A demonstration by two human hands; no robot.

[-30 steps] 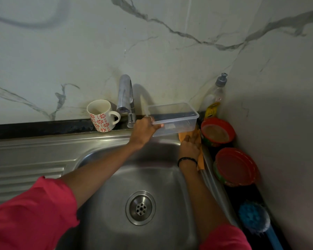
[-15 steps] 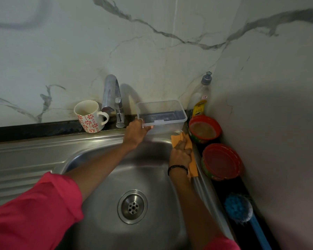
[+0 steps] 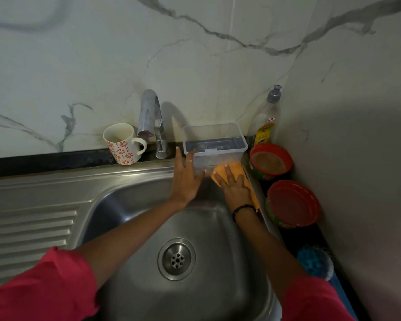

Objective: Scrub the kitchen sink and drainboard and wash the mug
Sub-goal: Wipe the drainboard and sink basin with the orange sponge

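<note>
Your right hand [image 3: 235, 188] presses the orange cloth [image 3: 235, 170] flat on the sink's [image 3: 130, 205] back rim; your left hand [image 3: 185, 179] rests open against the clear container [image 3: 214, 144]. The mug [image 3: 123, 143] stands beside the faucet [image 3: 151, 119].

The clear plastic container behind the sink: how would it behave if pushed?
The clear plastic container looks thin-walled and nearly empty, so probably light. On the smooth steel sink rim it would likely slide rather than tip, being low and wide.

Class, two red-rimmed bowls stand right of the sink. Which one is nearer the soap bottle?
The far red bowl, showing a brownish inside, right beside the soap bottle; the near red bowl looks red inside.
</note>
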